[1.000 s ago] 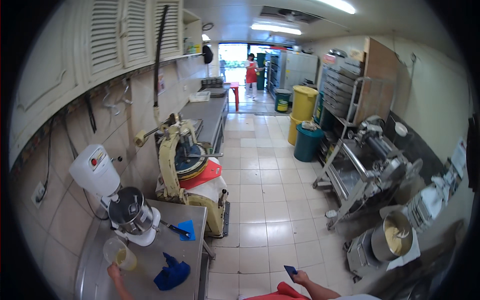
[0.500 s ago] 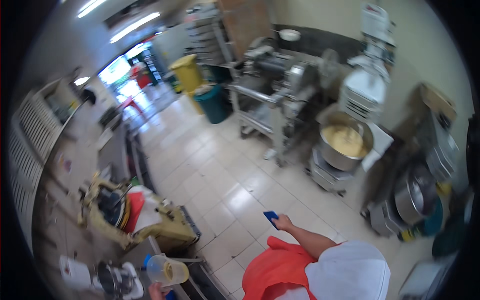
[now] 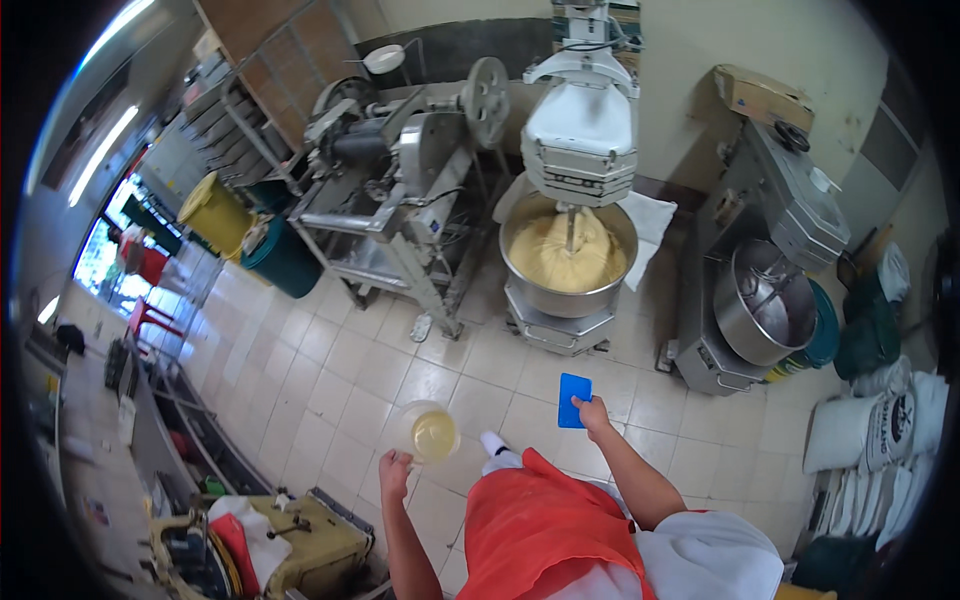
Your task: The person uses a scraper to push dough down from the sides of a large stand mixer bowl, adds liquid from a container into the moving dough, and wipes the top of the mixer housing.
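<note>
Broadly, the biggest thing here is the tiled floor [image 3: 330,385], with a steel roller machine [image 3: 428,150] standing at its far side. Right of that is a floor mixer [image 3: 580,160], and further right a second mixer [image 3: 742,195] with a hook in its bowl. The person wears a red apron [image 3: 550,525]. Under the first mixer's head sits a steel bowl [image 3: 565,297], pale yellow dough [image 3: 558,255] heaped around the upright tool. The bowl lies ahead of the person, almost straight beyond the right hand [image 3: 592,415], which is the nearer of the two; from the left hand [image 3: 396,474] it lies ahead and to the right, well apart. A clear pitcher [image 3: 426,430] hangs over the floor, gripped by the left hand at its near side, yellowish liquid [image 3: 436,436] inside; how far it leans I cannot tell. Smallest is the blue scraper [image 3: 573,395], pinched by the right hand at its right edge, its long axis pointing roughly toward the bowl.
</note>
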A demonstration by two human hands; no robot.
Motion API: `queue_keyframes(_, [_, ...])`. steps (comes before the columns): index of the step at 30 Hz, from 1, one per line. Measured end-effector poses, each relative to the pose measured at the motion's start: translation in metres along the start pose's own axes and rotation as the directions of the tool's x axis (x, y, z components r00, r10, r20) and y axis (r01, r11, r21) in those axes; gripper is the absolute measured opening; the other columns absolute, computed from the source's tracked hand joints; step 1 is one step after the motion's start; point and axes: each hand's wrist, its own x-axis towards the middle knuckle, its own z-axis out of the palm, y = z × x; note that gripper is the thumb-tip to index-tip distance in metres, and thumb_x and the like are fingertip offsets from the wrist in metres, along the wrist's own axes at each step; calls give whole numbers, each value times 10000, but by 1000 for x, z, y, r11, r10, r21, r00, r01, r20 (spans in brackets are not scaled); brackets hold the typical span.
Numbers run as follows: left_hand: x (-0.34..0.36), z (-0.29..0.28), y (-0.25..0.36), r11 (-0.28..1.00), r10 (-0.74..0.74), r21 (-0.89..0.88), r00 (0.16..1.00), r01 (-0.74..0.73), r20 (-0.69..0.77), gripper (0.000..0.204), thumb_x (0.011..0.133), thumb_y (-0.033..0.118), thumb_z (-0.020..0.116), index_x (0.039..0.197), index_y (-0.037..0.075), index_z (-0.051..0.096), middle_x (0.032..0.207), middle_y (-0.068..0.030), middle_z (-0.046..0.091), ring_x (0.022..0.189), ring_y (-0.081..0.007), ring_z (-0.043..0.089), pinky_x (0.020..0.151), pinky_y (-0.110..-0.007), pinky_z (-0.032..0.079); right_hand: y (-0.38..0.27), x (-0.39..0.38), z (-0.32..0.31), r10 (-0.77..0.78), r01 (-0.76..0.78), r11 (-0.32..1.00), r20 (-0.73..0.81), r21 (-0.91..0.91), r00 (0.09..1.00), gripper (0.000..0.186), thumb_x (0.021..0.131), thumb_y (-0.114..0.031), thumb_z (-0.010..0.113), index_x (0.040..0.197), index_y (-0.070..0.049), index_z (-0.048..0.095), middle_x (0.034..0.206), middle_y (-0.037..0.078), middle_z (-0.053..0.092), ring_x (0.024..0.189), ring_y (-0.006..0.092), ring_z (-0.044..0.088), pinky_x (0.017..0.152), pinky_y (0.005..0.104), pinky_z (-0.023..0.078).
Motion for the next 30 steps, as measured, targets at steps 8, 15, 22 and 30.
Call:
queue_keyframes(8, [114, 148, 128, 816, 197, 452, 909, -359, 367, 254, 707, 198, 650, 736, -41, 570, 630, -134, 559, 596, -192, 521, 572, -347, 418, -79, 64, 2, -22, 39, 985, -101, 165, 995, 260, 846, -176, 656, 995, 37, 641, 932, 120, 679, 814, 193, 631, 774, 335, 492])
queue_keyframes(15, [164, 220, 212, 754, 242, 446, 835, -482, 494, 335, 688, 264, 660, 723, -51, 551, 653, -177, 572, 584, -252, 523, 575, -365, 423, -274, 78, 11, -215, 193, 961, -99, -195, 971, 278, 841, -234, 668, 925, 30, 654, 855, 129, 685, 744, 165, 631, 680, 307, 481])
queue_keyframes(22, [196, 250, 226, 807, 195, 480, 922, -344, 334, 286, 692, 216, 658, 700, -47, 547, 582, -119, 517, 545, -172, 467, 535, -350, 397, -505, 133, -20, -978, 751, 200, -86, -629, 188, 310, 821, -24, 570, 1130, -17, 583, 1034, 194, 569, 939, 370, 544, 813, 401, 446])
queue_keyframes(30, [187, 301, 254, 890, 105, 430, 986, -150, 126, 311, 702, 243, 651, 709, -47, 537, 602, -129, 521, 569, -199, 484, 563, -367, 407, -589, 288, -41, -881, 273, 3, 127, -962, 456, 823, 798, -646, 517, 1303, 2, 468, 1381, 187, 411, 1288, 370, 353, 1045, 571, 238])
